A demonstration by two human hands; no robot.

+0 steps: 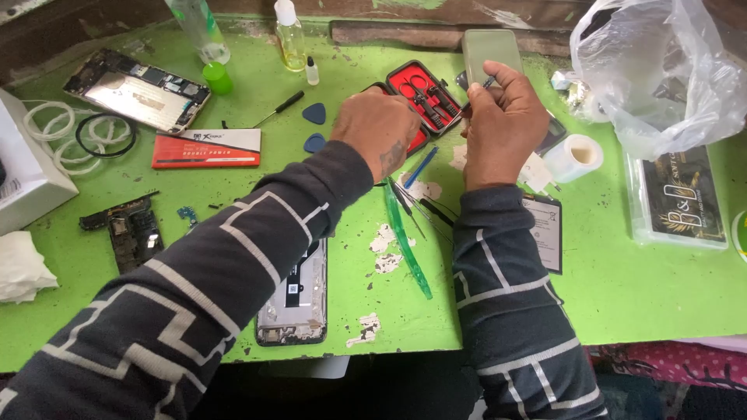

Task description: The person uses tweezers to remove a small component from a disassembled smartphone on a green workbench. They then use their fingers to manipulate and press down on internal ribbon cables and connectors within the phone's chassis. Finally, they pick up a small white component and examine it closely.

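Near the far edge of the green worktop point(638, 288), the right hand point(502, 128) was pinched shut on a thin tool point(476, 93) just beside an open red tool case point(424, 101). The left hand point(377, 124) rested curled on the case's near side; whether it gripped anything could not be told. A dismantled phone point(296, 299) lay at the near edge.

Chipped matt green paint on table point(638, 280); glossy crinkled plastic bag point(661, 70)
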